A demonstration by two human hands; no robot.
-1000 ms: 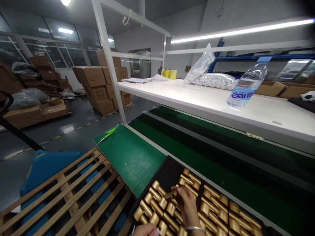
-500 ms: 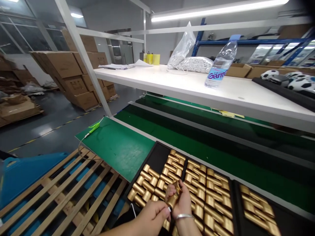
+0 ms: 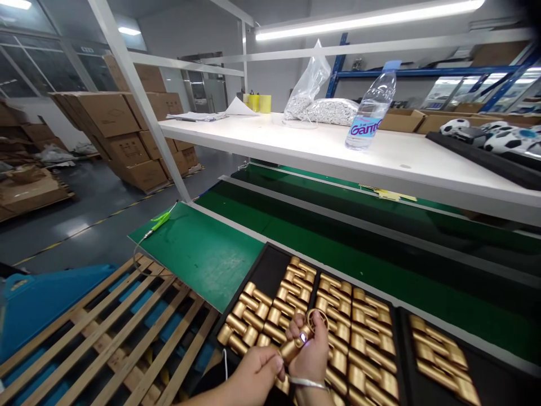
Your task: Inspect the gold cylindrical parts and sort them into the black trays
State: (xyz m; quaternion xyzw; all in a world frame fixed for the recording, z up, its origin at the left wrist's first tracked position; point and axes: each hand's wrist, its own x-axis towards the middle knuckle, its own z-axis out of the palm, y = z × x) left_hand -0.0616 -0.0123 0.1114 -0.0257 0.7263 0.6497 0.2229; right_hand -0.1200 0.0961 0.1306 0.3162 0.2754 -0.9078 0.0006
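A gold T-shaped metal piece (image 3: 291,350) is held between both hands, above a black tray (image 3: 270,266) of similar gold pieces (image 3: 296,285). My right hand (image 3: 313,356), with a silver bracelet at the wrist, is wrapped round it palm up, its thumb by the ring-shaped end (image 3: 316,320). A small bright whitish-purple spot shows on the piece. My left hand (image 3: 257,369) pinches the lower end of the cylinder; its fingertips partly hide that end.
Another black tray (image 3: 486,361) with gold pieces lies to the right. Behind are a green conveyor (image 3: 296,225) and a white shelf (image 3: 262,131) carrying a water bottle (image 3: 368,110) and a bag of small pieces (image 3: 333,111). Left are a green board (image 3: 203,248) and a wooden pallet (image 3: 139,316).
The gold piece has turned in my hands, so its ring-shaped end now faces me and a bright spot shows. A small white tip seen earlier at my left fingertips is out of sight.
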